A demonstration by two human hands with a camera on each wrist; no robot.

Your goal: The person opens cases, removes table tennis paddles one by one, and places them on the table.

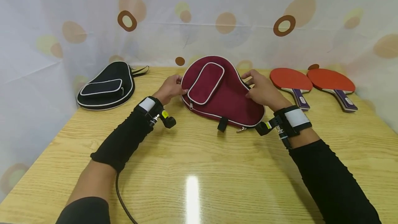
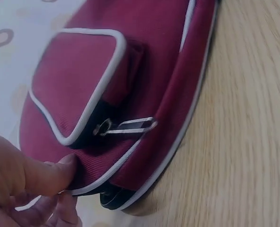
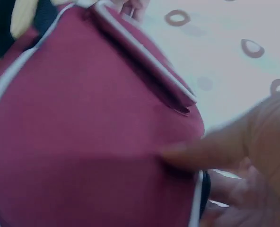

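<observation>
A maroon table tennis paddle case [image 1: 236, 96] with white piping is held between both hands, tilted up off the wooden table at its far side. My left hand [image 1: 170, 88] pinches its left rim, thumb on the front face and fingers behind, as the left wrist view shows beside the small pocket [image 2: 78, 80] and its zipper pull [image 2: 130, 126]. On the opposite side, my right hand [image 1: 260, 90] grips the case's upper right edge, its thumb [image 3: 187, 156] pressed on the fabric. A black strap loop [image 1: 222, 124] and a zipper pull [image 1: 241, 129] hang at the lower edge.
To the left lies a black paddle case [image 1: 107, 87] with white piping and a wrist loop. Two red paddles, one nearer [image 1: 290, 78] and one farther right [image 1: 331, 80], lie at the right back. A patterned curtain [image 1: 199, 16] stands behind the table [image 1: 155, 182].
</observation>
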